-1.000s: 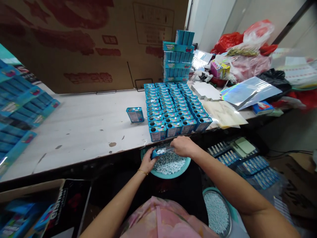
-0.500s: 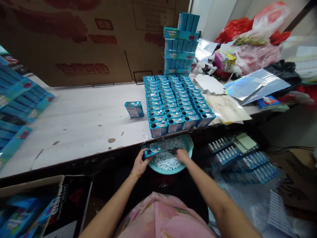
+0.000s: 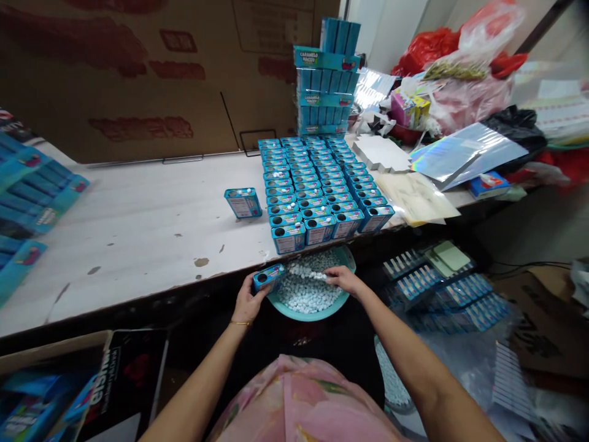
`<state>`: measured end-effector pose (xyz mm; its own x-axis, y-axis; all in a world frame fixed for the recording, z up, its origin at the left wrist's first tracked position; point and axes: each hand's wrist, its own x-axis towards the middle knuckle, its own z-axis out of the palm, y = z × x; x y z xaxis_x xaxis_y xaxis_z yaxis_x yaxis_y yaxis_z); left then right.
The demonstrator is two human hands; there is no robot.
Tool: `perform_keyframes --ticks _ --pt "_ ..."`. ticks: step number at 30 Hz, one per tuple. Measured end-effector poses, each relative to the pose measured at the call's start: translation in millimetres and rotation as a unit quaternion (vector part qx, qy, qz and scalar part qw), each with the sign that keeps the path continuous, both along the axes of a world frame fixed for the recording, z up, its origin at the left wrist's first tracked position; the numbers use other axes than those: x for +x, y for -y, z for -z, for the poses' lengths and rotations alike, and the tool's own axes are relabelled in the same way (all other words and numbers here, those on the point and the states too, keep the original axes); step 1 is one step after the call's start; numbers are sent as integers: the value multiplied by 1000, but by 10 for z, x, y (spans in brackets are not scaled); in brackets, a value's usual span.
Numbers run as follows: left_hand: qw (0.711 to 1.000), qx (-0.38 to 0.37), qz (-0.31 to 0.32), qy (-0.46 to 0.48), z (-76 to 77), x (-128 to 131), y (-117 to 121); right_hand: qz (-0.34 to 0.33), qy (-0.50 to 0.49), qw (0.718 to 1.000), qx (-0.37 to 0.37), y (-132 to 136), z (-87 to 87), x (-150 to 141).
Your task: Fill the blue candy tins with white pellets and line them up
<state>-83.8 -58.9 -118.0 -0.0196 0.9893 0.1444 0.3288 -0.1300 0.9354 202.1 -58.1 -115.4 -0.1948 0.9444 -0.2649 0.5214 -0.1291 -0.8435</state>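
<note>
My left hand (image 3: 247, 299) grips a small blue candy box (image 3: 269, 277), held over the left rim of a teal bowl (image 3: 345, 300) full of small white candies (image 3: 304, 291). My right hand (image 3: 343, 279) is closed over the candies at the bowl's right side, pinching a scoop loaded with white candies (image 3: 315, 275). The bowl sits below the front edge of the white table (image 3: 147, 227). Several rows of the same blue boxes (image 3: 317, 184) stand on the table just beyond the bowl. One lone blue box (image 3: 242, 202) stands to their left.
A stack of blue cartons (image 3: 324, 86) stands behind the rows against a big cardboard box (image 3: 138, 67). Bags, holographic sheets (image 3: 464, 153) and flat white packaging clutter the right. More blue packs lie at the far left (image 3: 32, 196) and below right (image 3: 451, 291). A second dish of candies (image 3: 396, 380) sits by my right arm.
The box in my left hand has shifted left, away from the scoop. My right hand dipped the scoop into the bowl and now holds it loaded above the candies.
</note>
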Motion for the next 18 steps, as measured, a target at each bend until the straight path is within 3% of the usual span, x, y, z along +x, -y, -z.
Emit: perform_keyframes --ticks 2,5,9,14,18 --pt "1000 8 4 -8 -20 36 -6 -6 -50 999 9 46 -197 54" --pt "999 21 19 -27 -37 137 -20 -30 -42 998 24 87 -514 95" --pt "996 39 42 -75 -44 308 -39 -101 97 986 86 91 -896 7" --pt "989 64 60 -116 -62 424 -47 -166 298 930 139 114 -1278 -208" --pt "987 66 63 -130 -71 423 -54 -182 385 892 151 134 -1450 -307"
